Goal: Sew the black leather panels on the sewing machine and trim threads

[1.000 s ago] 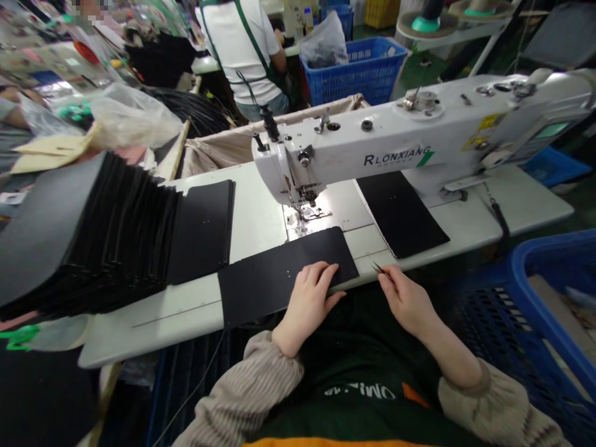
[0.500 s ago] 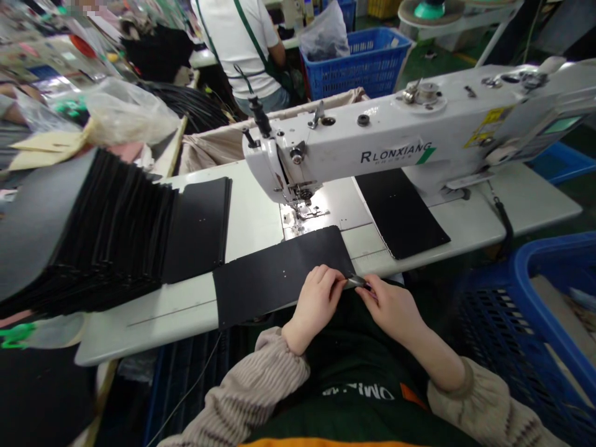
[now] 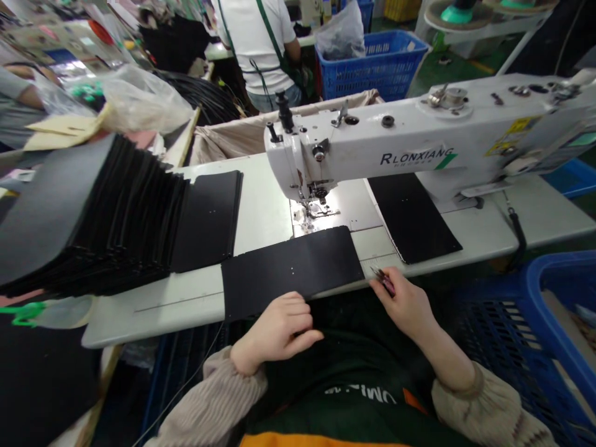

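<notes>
A black rectangular panel (image 3: 321,257) with small holes lies along the front edge of the sewing table, before the sewing machine (image 3: 363,146). My left hand (image 3: 282,326) is at the panel's near edge, thumb held apart from loosely bent fingers, nothing seen in its grasp. My right hand (image 3: 410,304) is closed round a pair of thread snips (image 3: 384,280), whose dark tips point toward the table just right of the panel's corner. Behind it, a second black panel (image 3: 414,217) rests partly under the machine arm.
A tall stack of black panels (image 3: 88,211) and a smaller pile (image 3: 207,220) stand on the left. Blue baskets (image 3: 540,298) are at the right and behind the table (image 3: 367,68). A person in a white shirt (image 3: 258,43) is beyond the fabric-lined bin (image 3: 233,139).
My hands have parted: the left moved left along the panel's edge and loosened, while the right drew rightward with the snips off the corner. The camera view shifted slightly.
</notes>
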The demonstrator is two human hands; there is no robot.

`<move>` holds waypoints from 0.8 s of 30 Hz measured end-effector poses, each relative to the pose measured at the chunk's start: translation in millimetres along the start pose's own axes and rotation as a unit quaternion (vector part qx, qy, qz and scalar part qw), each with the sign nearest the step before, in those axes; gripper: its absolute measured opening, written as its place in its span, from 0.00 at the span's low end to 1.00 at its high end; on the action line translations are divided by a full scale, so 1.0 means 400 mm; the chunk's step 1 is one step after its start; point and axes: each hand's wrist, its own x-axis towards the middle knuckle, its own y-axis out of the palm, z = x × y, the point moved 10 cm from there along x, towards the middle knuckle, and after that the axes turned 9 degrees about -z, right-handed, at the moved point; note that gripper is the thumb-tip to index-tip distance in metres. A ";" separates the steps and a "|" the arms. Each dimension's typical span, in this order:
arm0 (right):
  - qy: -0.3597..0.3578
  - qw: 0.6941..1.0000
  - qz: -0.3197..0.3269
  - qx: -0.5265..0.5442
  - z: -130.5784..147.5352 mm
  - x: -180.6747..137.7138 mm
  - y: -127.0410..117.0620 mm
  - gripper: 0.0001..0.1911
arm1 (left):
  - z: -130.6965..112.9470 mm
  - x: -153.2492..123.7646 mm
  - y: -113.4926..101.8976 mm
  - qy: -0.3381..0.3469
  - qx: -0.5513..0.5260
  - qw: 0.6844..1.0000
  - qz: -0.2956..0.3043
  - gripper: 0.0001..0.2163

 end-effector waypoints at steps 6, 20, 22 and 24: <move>-0.116 0.992 0.050 0.013 0.085 0.031 0.040 0.21 | 0.191 -0.225 -0.183 -0.184 0.188 0.960 -0.098 0.21; 0.021 0.956 0.044 0.291 0.180 0.154 -0.056 0.13 | 0.224 -0.386 -0.399 -0.477 -0.243 0.747 -0.394 0.23; 0.017 0.956 0.040 0.290 0.187 0.160 -0.062 0.13 | 0.223 -0.353 -0.401 -0.469 -0.276 0.745 -0.385 0.23; 0.012 0.957 0.035 0.288 0.187 0.163 -0.062 0.14 | 0.215 -0.330 -0.413 -0.467 -0.280 0.747 -0.381 0.24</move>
